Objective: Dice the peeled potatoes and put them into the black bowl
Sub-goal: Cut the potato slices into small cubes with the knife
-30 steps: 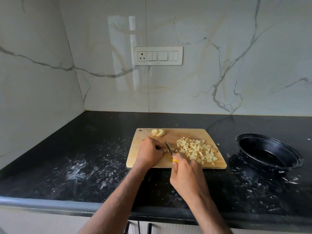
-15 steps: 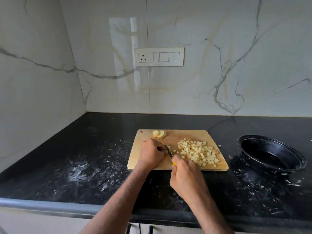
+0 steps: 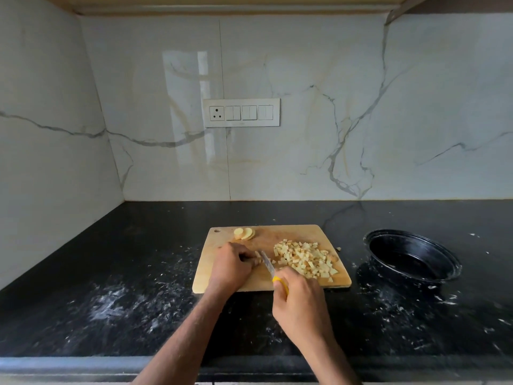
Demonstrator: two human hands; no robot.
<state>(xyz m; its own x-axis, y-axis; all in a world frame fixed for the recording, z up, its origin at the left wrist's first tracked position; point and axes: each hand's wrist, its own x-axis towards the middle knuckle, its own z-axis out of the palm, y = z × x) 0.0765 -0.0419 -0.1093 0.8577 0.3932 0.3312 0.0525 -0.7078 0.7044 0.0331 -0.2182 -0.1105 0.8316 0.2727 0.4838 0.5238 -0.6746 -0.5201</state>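
Head view | left hand [image 3: 231,266] pins potato strips [image 3: 257,258] mid-cutting board [image 3: 270,259] | right hand [image 3: 301,304] grips knife [image 3: 268,263] | diced pile [image 3: 304,258] board's right side, black bowl [image 3: 410,257] beyond | advice: fingertips tucked, even cuts.

Knife [image 3: 267,262] in right hand [image 3: 301,307]

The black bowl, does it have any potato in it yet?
No. The black bowl looks empty; the diced potato lies on the cutting board.

Pale yellow diced potatoes [image 3: 304,258], tan cutting board [image 3: 291,233], black bowl [image 3: 410,255].
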